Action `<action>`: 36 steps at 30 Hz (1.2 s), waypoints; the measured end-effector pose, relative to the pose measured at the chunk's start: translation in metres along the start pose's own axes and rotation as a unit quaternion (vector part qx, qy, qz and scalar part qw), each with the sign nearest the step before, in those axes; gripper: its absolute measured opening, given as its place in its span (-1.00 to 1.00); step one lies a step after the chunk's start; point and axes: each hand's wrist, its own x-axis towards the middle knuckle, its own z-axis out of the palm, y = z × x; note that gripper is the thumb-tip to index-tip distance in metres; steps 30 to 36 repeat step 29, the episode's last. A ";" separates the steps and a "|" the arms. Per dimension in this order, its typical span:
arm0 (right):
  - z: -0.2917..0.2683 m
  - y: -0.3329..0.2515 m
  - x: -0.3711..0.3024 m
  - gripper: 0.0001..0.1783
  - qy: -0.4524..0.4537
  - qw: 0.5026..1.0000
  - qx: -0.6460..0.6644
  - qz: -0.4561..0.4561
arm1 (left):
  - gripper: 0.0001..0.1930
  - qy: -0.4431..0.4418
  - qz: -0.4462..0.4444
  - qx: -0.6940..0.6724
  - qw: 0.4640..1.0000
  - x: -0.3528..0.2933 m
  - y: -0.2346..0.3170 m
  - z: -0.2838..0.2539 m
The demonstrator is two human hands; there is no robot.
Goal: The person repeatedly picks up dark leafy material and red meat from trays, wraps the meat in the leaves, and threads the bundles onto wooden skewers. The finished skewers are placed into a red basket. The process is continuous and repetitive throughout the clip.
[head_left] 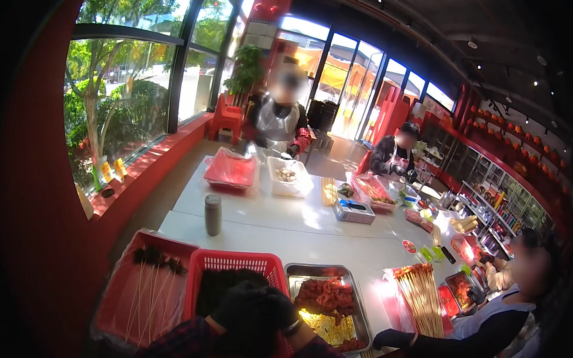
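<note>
Both my hands wear black gloves and meet at the near edge of a red plastic basket. Dark green-black food, perhaps leaves, fills that basket. My left hand and my right hand are curled close together; anything between their fingers is lost in the dark. To the left, a red tray lined with clear plastic carries several wooden skewers with dark bunches on their far ends. Right of the basket, a metal tray contains red-coated meat pieces and a yellow chopped food.
A grey-green tumbler stands on the white table. Beyond it are a red tray, a white bin and a glove box. Many skewers lie at right, near a co-worker. Two others work farther off.
</note>
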 end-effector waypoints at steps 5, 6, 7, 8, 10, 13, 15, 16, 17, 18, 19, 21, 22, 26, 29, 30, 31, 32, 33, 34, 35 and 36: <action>0.023 -0.005 -0.001 -0.75 0.072 0.995 -0.069 0.021 | -0.85 -0.021 0.062 0.185 0.981 0.006 0.026 -0.017; 0.029 -0.006 -0.001 -0.75 0.074 0.995 -0.066 0.027 | -0.86 0.010 0.067 0.151 0.986 0.002 0.011 -0.014; 0.035 -0.008 -0.003 -0.75 0.078 0.994 -0.067 0.030 | -0.86 0.040 0.073 0.115 0.990 0.000 0.005 -0.012; 0.041 -0.009 -0.005 -0.74 0.082 0.994 -0.068 0.033 | -0.87 0.042 0.053 0.101 0.993 -0.001 0.001 -0.011; 0.041 -0.010 -0.005 -0.74 0.080 0.993 -0.079 0.034 | -0.87 0.045 0.014 0.070 0.996 -0.001 -0.002 -0.009; 0.034 -0.009 -0.003 -0.74 0.077 0.991 -0.098 0.039 | -0.88 0.049 0.033 0.066 0.996 -0.003 -0.015 -0.003; 0.032 -0.006 -0.002 -0.74 0.090 0.990 -0.094 0.055 | -0.88 0.068 -0.041 -0.013 0.997 -0.004 -0.017 -0.002; 0.030 -0.005 -0.001 -0.74 0.078 0.990 -0.106 0.042 | -0.87 0.079 -0.077 -0.052 0.993 -0.004 -0.017 -0.003; 0.026 -0.002 0.001 -0.74 0.066 0.990 -0.118 0.030 | -0.88 0.078 -0.063 -0.036 0.994 -0.006 -0.017 -0.004; 0.023 0.001 0.002 -0.74 0.053 0.990 -0.130 0.018 | -0.89 0.077 -0.049 -0.020 0.996 -0.008 -0.016 -0.005; 0.018 0.000 0.001 -0.75 0.053 0.984 -0.169 0.003 | -0.89 0.075 -0.029 -0.011 0.997 -0.002 -0.013 -0.005; 0.011 -0.004 -0.001 -0.75 0.052 0.967 -0.246 -0.026 | -0.90 0.039 -0.005 0.087 0.995 0.003 0.001 -0.007; 0.015 -0.005 -0.002 -0.76 0.066 0.973 -0.220 -0.006 | -0.90 0.021 0.000 0.140 0.990 0.001 0.007 -0.009; 0.021 -0.004 0.000 -0.80 0.066 0.990 -0.120 0.041 | -0.91 0.038 0.020 0.033 0.999 -0.003 0.008 -0.010; 0.032 -0.010 -0.005 -0.82 0.081 0.994 0.006 0.070 | -0.91 -0.009 -0.023 0.060 0.998 -0.016 0.013 -0.004; 0.032 -0.010 -0.005 -0.82 0.081 0.994 0.006 0.070 | -0.91 -0.009 -0.023 0.060 0.998 -0.016 0.013 -0.004; 0.032 -0.010 -0.005 -0.82 0.081 0.994 0.006 0.070 | -0.91 -0.009 -0.023 0.060 0.998 -0.016 0.013 -0.004; 0.032 -0.010 -0.005 -0.82 0.081 0.994 0.006 0.070 | -0.91 -0.009 -0.023 0.060 0.998 -0.016 0.013 -0.004; 0.032 -0.010 -0.005 -0.82 0.081 0.994 0.006 0.070 | -0.91 -0.009 -0.023 0.060 0.998 -0.016 0.013 -0.004; 0.032 -0.010 -0.005 -0.82 0.081 0.994 0.006 0.070 | -0.91 -0.009 -0.023 0.060 0.998 -0.016 0.013 -0.004; 0.032 -0.010 -0.005 -0.82 0.081 0.994 0.006 0.070 | -0.91 -0.009 -0.023 0.060 0.998 -0.016 0.013 -0.004; 0.032 -0.010 -0.005 -0.82 0.081 0.994 0.006 0.070 | -0.91 -0.009 -0.023 0.060 0.998 -0.016 0.013 -0.004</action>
